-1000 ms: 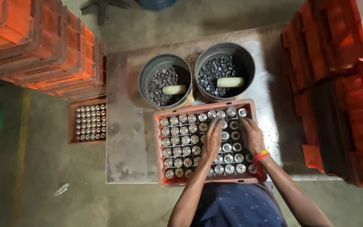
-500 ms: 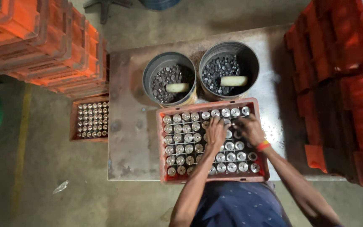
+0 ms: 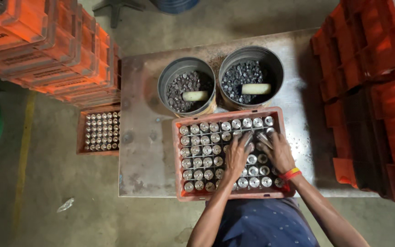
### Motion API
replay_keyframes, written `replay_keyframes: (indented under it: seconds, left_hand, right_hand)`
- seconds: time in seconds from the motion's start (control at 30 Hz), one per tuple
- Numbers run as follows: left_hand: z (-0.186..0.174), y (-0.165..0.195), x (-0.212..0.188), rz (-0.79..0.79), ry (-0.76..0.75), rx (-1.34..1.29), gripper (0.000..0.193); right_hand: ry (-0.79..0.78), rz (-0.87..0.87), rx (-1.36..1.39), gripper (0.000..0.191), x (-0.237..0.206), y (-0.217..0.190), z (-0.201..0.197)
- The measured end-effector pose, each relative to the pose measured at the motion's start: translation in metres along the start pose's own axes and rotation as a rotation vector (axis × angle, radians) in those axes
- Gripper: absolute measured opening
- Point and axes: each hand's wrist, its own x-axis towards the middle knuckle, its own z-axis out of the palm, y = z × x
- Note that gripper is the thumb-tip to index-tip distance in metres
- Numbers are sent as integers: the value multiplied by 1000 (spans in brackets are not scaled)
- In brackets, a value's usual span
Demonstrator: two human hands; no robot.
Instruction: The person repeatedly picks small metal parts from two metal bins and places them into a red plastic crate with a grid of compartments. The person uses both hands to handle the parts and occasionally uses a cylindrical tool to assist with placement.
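Observation:
An orange crate point(image 3: 177, 160) full of upright metal cylinders point(image 3: 202, 155) sits at the near edge of a steel table point(image 3: 142, 137). My left hand point(image 3: 237, 153) and my right hand point(image 3: 277, 151) are both over the crate's right half. Each hand grips a shiny metal cylinder lifted at a slant out of the grid, the left one point(image 3: 247, 139) and the right one point(image 3: 265, 139) almost touching. A red and yellow band point(image 3: 290, 174) circles my right wrist.
Two round metal buckets point(image 3: 163, 87) point(image 3: 277, 68) behind the crate hold dark small parts, each with a pale cylinder lying on top. Stacked orange crates point(image 3: 56, 50) point(image 3: 371, 96) flank the table. Another crate of cylinders point(image 3: 99, 130) sits on the floor at left.
Both hands have drawn together near the crate's upper right and lifted a cylinder each out of the grid. The view has shifted slightly.

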Motion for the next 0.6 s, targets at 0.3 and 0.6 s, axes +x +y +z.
replay_keyframes:
  seconds: [0.3, 0.6]
  left_hand:
    - [27, -18, -37, -83, 98, -74, 34]
    - [25, 4, -3, -176, -147, 267, 43]
  right_hand:
    - [175, -212, 107, 43, -14, -3, -13]
    - [-58, -170, -224, 41, 10, -9, -2]
